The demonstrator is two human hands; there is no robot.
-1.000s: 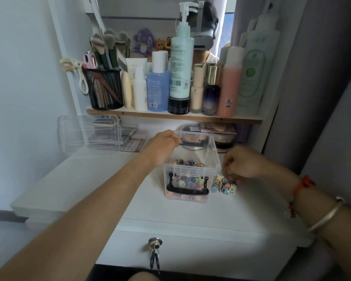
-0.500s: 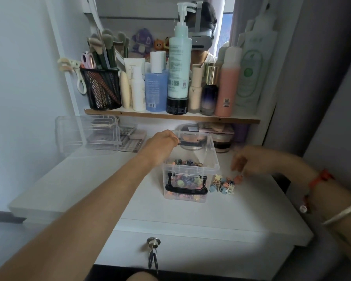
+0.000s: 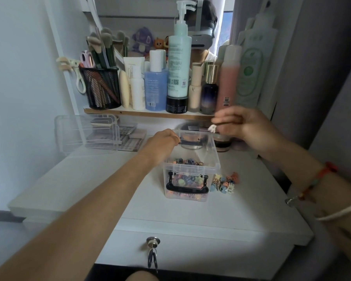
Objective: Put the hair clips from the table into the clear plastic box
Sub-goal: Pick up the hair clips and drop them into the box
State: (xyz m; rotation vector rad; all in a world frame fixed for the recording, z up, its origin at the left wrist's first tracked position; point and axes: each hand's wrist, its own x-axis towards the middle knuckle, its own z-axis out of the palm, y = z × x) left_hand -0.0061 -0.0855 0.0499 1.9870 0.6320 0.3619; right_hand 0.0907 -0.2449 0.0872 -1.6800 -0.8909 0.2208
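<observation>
One small white clip (image 3: 212, 128) is pinched by your right hand (image 3: 249, 128), raised over the far right corner of the clear plastic box (image 3: 210, 157). Below that hand, the loose hair clips (image 3: 224, 182) lie heaped on the desk (image 3: 190, 216), just beside the box. Your left hand (image 3: 162, 141) grips the box's far left rim. More coloured clips (image 3: 187, 161) sit inside it.

No wording can be read. A barcode is printed low on the blue bottle (image 3: 156, 88), two QR codes are seen on the mint pump bottle (image 3: 178, 65), and the fine print is blurred.
</observation>
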